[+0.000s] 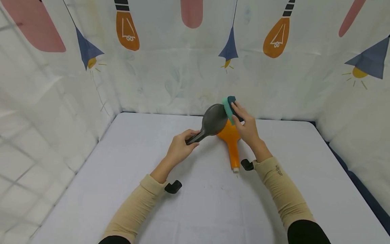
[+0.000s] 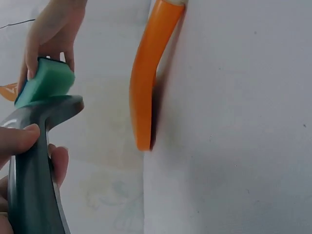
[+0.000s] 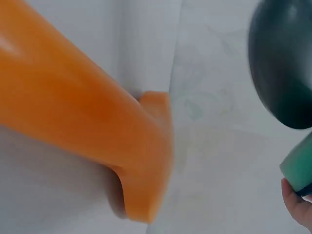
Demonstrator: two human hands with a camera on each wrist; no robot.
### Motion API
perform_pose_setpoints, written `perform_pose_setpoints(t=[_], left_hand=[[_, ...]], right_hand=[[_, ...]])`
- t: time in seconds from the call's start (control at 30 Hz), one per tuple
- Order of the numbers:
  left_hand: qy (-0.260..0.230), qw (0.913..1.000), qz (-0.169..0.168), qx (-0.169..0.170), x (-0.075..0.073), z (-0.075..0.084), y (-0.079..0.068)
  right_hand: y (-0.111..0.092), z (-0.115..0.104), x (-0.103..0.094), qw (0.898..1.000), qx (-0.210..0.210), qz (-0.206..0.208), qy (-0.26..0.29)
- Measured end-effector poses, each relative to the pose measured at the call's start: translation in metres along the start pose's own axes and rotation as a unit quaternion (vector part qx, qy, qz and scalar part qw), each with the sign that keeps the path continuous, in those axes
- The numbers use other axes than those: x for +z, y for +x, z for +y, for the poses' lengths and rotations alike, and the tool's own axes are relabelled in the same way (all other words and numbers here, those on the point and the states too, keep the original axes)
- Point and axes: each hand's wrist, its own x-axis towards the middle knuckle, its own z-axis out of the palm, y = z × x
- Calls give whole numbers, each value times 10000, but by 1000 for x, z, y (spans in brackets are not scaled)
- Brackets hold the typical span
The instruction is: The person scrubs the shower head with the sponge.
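My left hand (image 1: pixel 176 150) grips the handle of a dark grey shower head (image 1: pixel 214 119), which is held up over the table, tilted toward the upper right. In the left wrist view its thumb (image 2: pixel 22 140) lies along the grey handle. My right hand (image 1: pixel 249 130) pinches a green sponge (image 1: pixel 227 110) with a dark backing. The sponge's green side is against the rounded head of the grey shower head, as the left wrist view also shows. Below both hands an orange shower head (image 1: pixel 233 152) lies on the table, its handle toward me; the grey one partly hides its head.
The table (image 1: pixel 195 210) has a white cover. Behind it hangs a pale curtain (image 1: pixel 182 81) printed with lamps and bulbs, and similar sheets stand at both sides. A black wrist mount (image 1: pixel 173 187) sticks out beside the left cuff, another (image 1: pixel 246 164) beside the right.
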Motion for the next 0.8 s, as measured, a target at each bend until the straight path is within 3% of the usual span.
perform_pose_setpoints(t=[0.1, 0.23, 0.33, 0.43, 0.53, 0.67, 0.73, 0.8], left_hand=[[-748, 9964, -192, -353, -2, -1, 2], [-1506, 9868, -278, -530, -5, -2, 3], [-2070, 9752, -309, -727, -7, 0, 4], [-2680, 9554, -392, -1176, -6, 2, 5], [-3234, 9307, -430, -1654, -4, 3, 7], [-3768, 9027, -402, -2036, -1, 3, 7], [-3945, 8920, -395, -2170, 0, 3, 6], [-4061, 8839, -378, -2289, 1, 2, 6]], right_hand=[[-1, 0, 0, 9959, 472, -78, 774], [0, -4, -3, 9754, 1108, -104, 1904], [0, -5, -3, 9686, 1153, -124, 2199], [-2, -7, -2, 9692, 1005, -119, 2244], [-6, -9, 0, 9759, 758, -57, 2047], [-12, -9, 9, 9961, 139, -52, 873], [-16, -9, 15, 9995, -251, -77, 153], [-20, -9, 21, 9965, -725, -125, -390]])
